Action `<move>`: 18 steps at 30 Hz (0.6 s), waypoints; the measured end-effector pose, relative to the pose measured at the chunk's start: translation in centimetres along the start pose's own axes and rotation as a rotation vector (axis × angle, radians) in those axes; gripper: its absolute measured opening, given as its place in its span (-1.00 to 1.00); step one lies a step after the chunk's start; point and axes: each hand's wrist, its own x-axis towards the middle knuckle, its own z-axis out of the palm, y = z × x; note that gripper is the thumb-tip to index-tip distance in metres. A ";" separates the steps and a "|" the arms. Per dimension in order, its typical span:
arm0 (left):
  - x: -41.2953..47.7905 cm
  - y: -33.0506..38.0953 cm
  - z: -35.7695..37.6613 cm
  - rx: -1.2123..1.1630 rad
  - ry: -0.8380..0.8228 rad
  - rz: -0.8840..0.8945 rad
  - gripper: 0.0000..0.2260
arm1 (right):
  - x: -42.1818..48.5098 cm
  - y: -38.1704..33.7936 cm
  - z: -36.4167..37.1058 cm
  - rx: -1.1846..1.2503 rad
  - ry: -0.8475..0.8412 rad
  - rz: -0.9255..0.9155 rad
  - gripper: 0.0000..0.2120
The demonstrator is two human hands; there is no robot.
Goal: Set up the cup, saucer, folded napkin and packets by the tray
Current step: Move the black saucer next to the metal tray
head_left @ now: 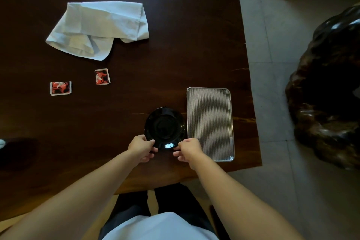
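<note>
A black glossy saucer (164, 126) lies on the dark wooden table, touching the left side of a ribbed metal tray (210, 122). My left hand (141, 147) pinches the saucer's near left rim. On the near right rim sits my right hand (188, 150), also gripping it. A loosely folded white napkin (99, 27) lies at the far left. Two red and black packets lie apart on the left, one (102, 76) nearer the middle, the other (60, 88) further left. At the left edge a dark shape (11, 147) with a white bit shows; I cannot tell if it is the cup.
The table's right edge (251, 91) runs just beyond the tray, with pale tiled floor past it. A large dark carved wooden object (329, 87) stands on the floor at the right. My legs and a wooden seat show below the near table edge.
</note>
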 end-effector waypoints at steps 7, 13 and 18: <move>-1.1 0.0 -0.3 0.170 0.032 0.072 -0.86 | -0.5 -0.1 -0.2 -0.004 -0.043 0.026 -0.57; -2.7 0.4 -2.7 0.318 -0.049 0.102 -0.82 | -1.9 -1.1 -0.8 -0.167 0.045 -0.002 -0.66; -4.8 1.0 -6.3 0.463 0.022 0.208 -0.85 | -3.9 -4.1 0.2 -0.325 0.078 -0.126 -0.75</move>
